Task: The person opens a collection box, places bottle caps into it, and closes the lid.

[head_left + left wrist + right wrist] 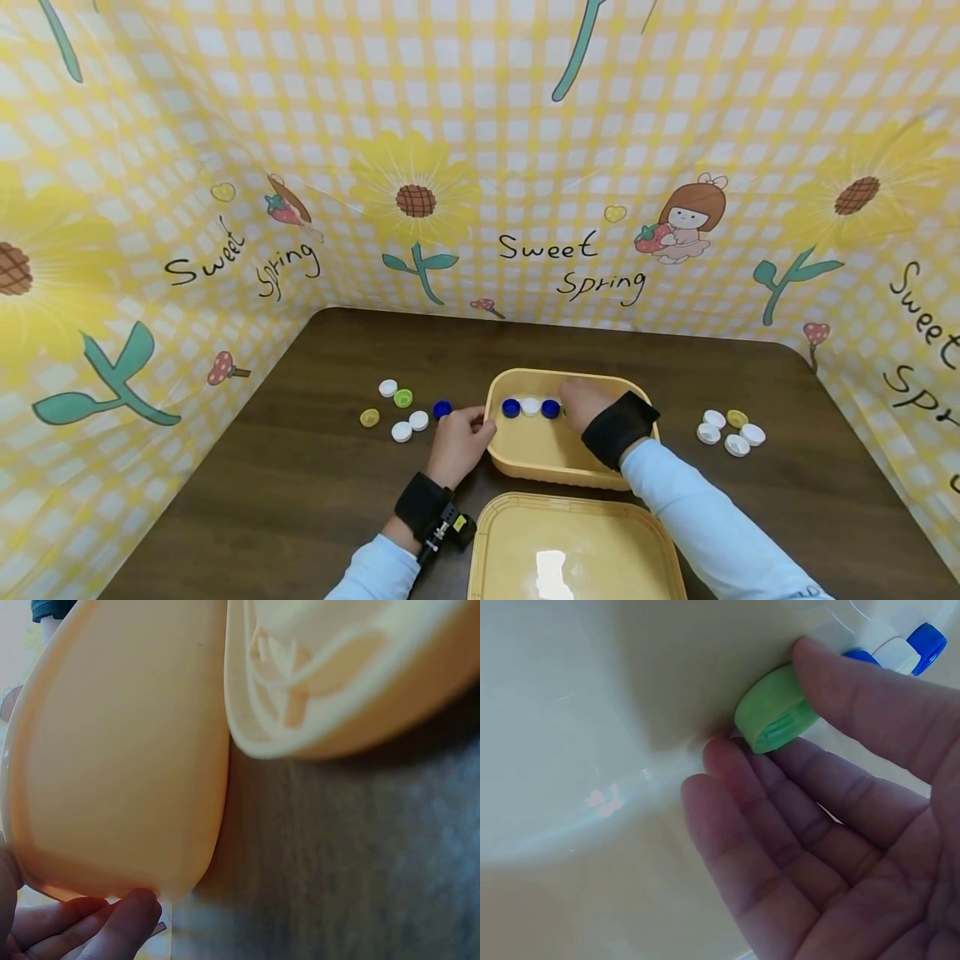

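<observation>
A yellow plastic box (525, 467) stands on the table with a row of bottle caps inside: a blue cap (511, 407), a white cap (530, 407) and another blue cap (551, 408). Inside it, my right hand (588, 407) pinches a light green bottle cap (772, 712) between thumb and fingers, at the end of the row. The head view hides that green cap behind the hand. My left hand (459, 442) holds the box's left end, its bent fingers (135, 915) against the wall.
Left of the box lie several loose caps, among them a green cap (403, 398), a gold cap (369, 418) and a blue cap (442, 409). More white caps (737, 446) and a gold cap lie at right. A yellow lid (517, 542) lies nearer me.
</observation>
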`<state>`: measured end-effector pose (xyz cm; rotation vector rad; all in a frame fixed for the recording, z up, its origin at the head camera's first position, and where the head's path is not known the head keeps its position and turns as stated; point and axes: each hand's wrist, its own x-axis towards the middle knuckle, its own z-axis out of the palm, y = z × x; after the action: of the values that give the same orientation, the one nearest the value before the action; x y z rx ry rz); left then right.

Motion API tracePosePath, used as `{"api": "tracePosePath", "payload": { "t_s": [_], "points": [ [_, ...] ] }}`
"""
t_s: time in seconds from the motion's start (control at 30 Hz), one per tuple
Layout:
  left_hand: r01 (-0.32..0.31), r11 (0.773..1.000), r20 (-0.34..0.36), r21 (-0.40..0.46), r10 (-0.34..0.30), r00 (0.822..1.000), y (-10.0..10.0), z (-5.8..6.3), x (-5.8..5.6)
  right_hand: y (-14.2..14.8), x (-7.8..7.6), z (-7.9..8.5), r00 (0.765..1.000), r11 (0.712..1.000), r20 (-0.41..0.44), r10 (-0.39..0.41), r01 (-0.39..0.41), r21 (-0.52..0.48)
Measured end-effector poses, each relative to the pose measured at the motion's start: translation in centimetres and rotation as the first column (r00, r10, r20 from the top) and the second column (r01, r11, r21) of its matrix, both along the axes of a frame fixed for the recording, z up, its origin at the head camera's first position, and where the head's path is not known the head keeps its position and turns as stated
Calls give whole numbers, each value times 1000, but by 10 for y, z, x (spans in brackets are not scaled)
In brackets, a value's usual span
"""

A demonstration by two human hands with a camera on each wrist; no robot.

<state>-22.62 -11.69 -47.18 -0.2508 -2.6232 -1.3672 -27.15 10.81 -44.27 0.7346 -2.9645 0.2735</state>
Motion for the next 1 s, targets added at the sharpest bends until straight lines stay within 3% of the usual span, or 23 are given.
{"api": "tracePosePath", "payload": {
  "t_s": [0.2,0.4,0.7,1.0],
  "points": [
    [0,1000,9,1,0,1000,1,0,1,3,-1,-5,1000,1000,22,-22,22,2],
    [-7,1000,2,3,7,1000,1,0,0,6,-1,4,998,1000,62,-31,31,6],
    [-14,1000,-3,10,14,1000,0,-2,-2,16,-1,35,987,995,122,-101,102,-8],
    [-12,1000,13,26,11,1000,0,-4,-3,39,11,67,985,993,138,-105,112,-43]
  ]
}}
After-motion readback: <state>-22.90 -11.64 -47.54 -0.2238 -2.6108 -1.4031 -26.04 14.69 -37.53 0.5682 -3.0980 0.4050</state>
